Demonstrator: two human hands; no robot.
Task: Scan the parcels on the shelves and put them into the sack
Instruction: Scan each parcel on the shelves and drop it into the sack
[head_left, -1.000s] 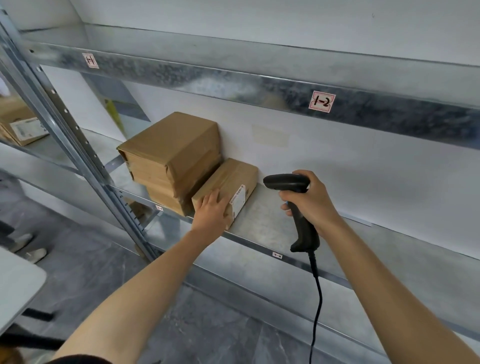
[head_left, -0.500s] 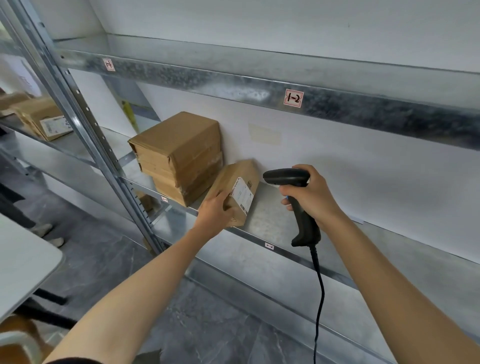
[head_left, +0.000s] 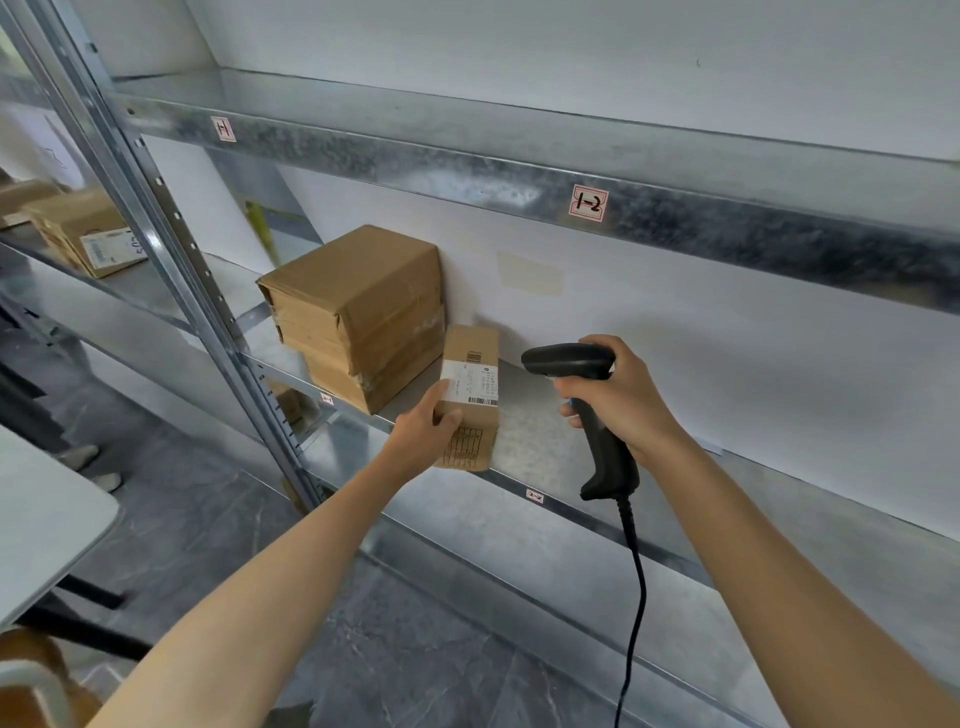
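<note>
- While the left hand (head_left: 423, 431) grips one small parcel (head_left: 475, 343) low on its left side, fingers curled round it and thumb on the front, the parcel stands on end at the shelf (head_left: 545, 447) front edge, white label (head_left: 470, 382) facing the camera.
- Right hand (head_left: 623, 400) clamped round the handle of one black scanner (head_left: 566, 361), head pointing left at the parcel, near but not touching; cable (head_left: 636, 597) hangs down.
- Hands apart.
- Stack (head_left: 358, 312) of at least two boxes just left of the parcel, by the back wall.
- One labelled box (head_left: 83, 234) in the left bay; another behind it, blurred.
</note>
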